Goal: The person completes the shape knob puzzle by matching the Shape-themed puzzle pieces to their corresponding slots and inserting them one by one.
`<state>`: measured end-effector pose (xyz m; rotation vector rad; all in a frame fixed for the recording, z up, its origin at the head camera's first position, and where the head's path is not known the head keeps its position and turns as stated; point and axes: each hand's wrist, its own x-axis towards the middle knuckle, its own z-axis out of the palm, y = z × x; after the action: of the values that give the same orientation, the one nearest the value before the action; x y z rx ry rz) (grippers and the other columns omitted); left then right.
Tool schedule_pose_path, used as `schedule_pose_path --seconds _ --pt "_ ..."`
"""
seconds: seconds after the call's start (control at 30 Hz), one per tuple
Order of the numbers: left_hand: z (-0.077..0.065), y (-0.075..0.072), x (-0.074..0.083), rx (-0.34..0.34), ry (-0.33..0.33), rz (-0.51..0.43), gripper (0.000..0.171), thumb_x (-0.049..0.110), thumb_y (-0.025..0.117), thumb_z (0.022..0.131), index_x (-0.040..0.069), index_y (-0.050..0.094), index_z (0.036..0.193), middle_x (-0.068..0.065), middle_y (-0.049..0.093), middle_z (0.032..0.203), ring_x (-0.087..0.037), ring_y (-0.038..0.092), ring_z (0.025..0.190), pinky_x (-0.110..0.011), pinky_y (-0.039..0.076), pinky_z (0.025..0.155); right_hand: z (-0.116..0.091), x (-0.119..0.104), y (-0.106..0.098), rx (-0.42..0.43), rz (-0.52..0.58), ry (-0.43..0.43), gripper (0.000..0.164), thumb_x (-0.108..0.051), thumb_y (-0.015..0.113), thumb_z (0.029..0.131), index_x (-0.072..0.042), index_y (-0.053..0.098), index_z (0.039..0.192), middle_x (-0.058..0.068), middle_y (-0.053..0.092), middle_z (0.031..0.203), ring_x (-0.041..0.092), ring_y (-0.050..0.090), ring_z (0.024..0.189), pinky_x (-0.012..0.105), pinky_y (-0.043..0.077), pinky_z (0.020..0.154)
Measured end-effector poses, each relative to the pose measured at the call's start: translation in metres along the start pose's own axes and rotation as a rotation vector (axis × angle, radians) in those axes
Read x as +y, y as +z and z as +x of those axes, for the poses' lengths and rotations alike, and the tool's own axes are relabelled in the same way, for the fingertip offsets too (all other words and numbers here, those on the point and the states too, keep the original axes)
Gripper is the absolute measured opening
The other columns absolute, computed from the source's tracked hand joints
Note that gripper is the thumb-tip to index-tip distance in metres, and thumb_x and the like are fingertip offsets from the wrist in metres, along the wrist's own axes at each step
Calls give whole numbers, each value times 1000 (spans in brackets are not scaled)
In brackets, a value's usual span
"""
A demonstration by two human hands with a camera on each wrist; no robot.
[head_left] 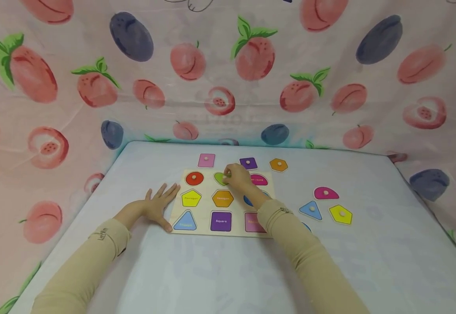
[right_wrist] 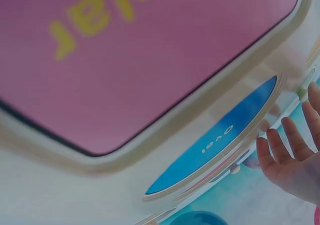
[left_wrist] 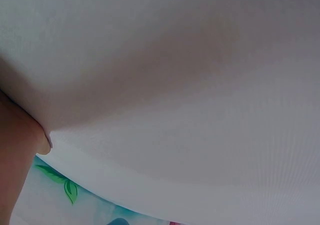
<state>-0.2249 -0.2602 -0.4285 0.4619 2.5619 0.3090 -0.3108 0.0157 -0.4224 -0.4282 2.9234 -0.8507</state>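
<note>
A wooden shape puzzle board (head_left: pixel 203 218) lies flat on the table. My right hand (head_left: pixel 237 178) reaches over its top row, fingertips pinching the green piece (head_left: pixel 219 178) at its knob, over the top middle place. Part of that piece is hidden by the fingers. My left hand (head_left: pixel 158 206) rests spread along the board's left edge, its thumb at the lower left corner. The red circle (head_left: pixel 194 181) with its knob sits in the top left recess. In the right wrist view the pink rectangle recess (right_wrist: pixel 165 80) and blue oval recess (right_wrist: pixel 220 135) loom close.
Behind the board lie a pink rectangle (head_left: pixel 206 163), a purple square (head_left: pixel 249 166) and an orange hexagon (head_left: pixel 279 167). To the right are a magenta half round (head_left: pixel 321 195), a blue triangle (head_left: pixel 310 214) and a yellow pentagon (head_left: pixel 338 217). A blue piece (head_left: pixel 307 227) peeks past the right sleeve.
</note>
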Motion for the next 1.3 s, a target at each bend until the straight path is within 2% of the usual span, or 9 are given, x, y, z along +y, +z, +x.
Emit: schedule_pose_path --seconds 0.37,0.57,0.67,0.77,1.0,1.17,1.3 --pt "-2 -2 2 1 5 -21 135 56 82 58 9 -4 151 -16 -12 158 -43 -16 142 -71 -13 105 -6 1 -9 -4 8 -46 15 -17 68 87 -5 67 97 12 67 112 27 61 101 38 50 91" --pt "-3 -3 2 7 34 -40 137 57 82 58 9 -6 151 -16 -13 158 -44 -18 142 -71 -16 104 -12 -2 -21 -1 1 -70 17 -17 67 88 -6 67 101 12 66 115 27 60 105 38 50 93" --pt "-3 -3 2 3 23 -30 137 58 81 57 9 -7 151 -16 -14 158 -43 -19 142 -70 -17 104 -16 -3 -28 2 6 -103 17 -15 67 87 -5 66 101 14 65 114 29 60 105 39 51 91" --pt "-2 -3 2 4 24 -31 138 58 81 57 9 -6 151 -16 -13 158 -43 -18 142 -71 -17 104 -22 -2 -37 5 8 -140 18 -15 68 87 -3 66 101 16 66 113 31 61 105 41 51 90" --pt "4 -1 5 9 18 -28 135 54 82 59 7 -5 151 -17 -12 158 -44 -16 142 -72 -13 104 -34 7 -60 6 6 -198 19 -14 67 87 -4 66 103 14 67 109 31 59 106 42 48 95" --pt "1 0 5 11 13 -25 134 53 82 60 7 -4 151 -18 -10 158 -44 -14 142 -72 -12 105 -49 13 -70 5 37 -211 20 -15 67 87 -3 65 103 14 68 110 33 59 109 43 48 96" --pt "-3 -3 5 13 18 -34 134 54 83 59 6 -3 151 -18 -9 158 -44 -15 142 -72 -13 104 -64 21 -74 -3 62 -202 21 -15 68 87 -2 65 104 16 68 107 34 60 105 42 51 92"
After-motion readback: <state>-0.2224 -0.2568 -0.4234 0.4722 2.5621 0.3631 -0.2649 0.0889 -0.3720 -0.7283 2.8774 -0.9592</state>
